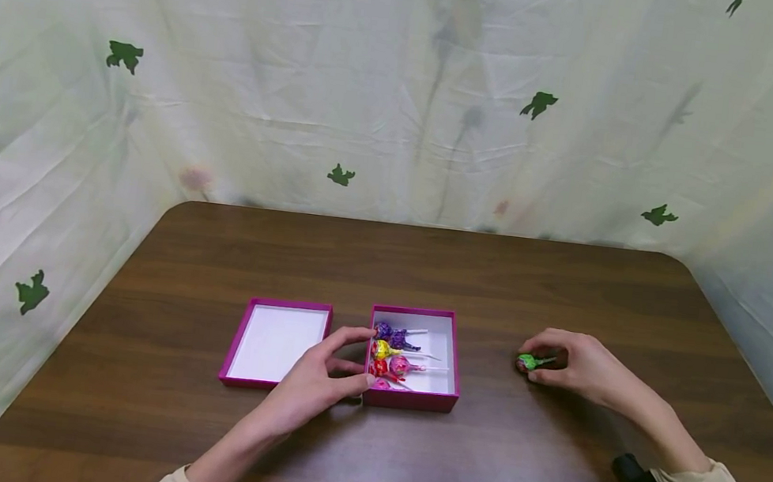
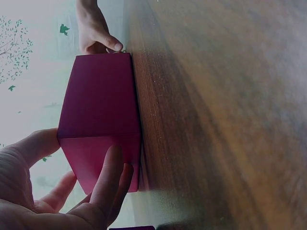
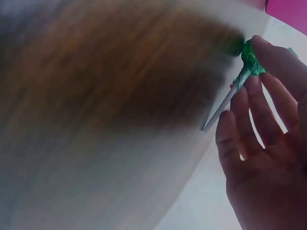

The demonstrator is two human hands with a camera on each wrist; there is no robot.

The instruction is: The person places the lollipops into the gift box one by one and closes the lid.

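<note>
My right hand (image 1: 583,365) pinches a green-wrapped lollipop (image 1: 529,361) between thumb and fingers, low over the table right of the box. In the right wrist view its white stick (image 3: 218,111) points away from the palm. My left hand (image 1: 316,380) rests its spread, loosely bent fingers against the left side of a magenta box (image 1: 454,376), thumb near the front corner. Lollipops lie inside along the left, sticks to the right: purple (image 1: 404,340), yellow (image 1: 383,349), pink (image 1: 400,365) and red (image 1: 381,368) ones. Part of another pink one shows by my left thumb.
Left of the box lies its magenta lid (image 1: 285,345), white inside facing up, partly behind my left hand. All of this is on a brown wooden table (image 1: 496,285). A pale curtain (image 1: 374,96) with green leaf shapes hangs behind and around the table.
</note>
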